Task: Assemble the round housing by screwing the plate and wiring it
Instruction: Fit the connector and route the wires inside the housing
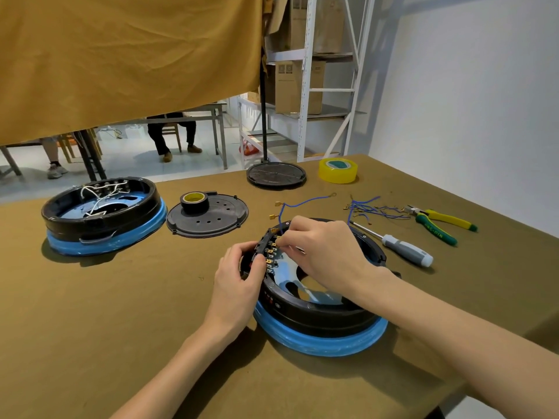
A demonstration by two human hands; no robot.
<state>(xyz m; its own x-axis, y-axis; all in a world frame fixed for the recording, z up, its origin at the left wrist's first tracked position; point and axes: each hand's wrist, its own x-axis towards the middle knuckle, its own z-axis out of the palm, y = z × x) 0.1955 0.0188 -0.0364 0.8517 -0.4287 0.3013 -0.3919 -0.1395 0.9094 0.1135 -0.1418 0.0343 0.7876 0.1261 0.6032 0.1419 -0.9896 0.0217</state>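
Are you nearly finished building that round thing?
About midway. One blue wire is on the round housing. The right hand is pushing a connector onto the terminal strip; the left hand steadies it. More blue wires, the holed cover plate and the screwdriver wait.

Little can be read here. The pliers (440, 220) lying on the table (121, 297) carry raised lettering on the nearer green handle; it appears to end in "PIN", but the letters before that are too blurred to make out. The cardboard boxes (298, 86) on the shelf (305, 55) bear small square printed labels and some lines of print, all too small to read. The black round housing (317, 309) shows small red and white marks on its outer wall near the front, also illegible.
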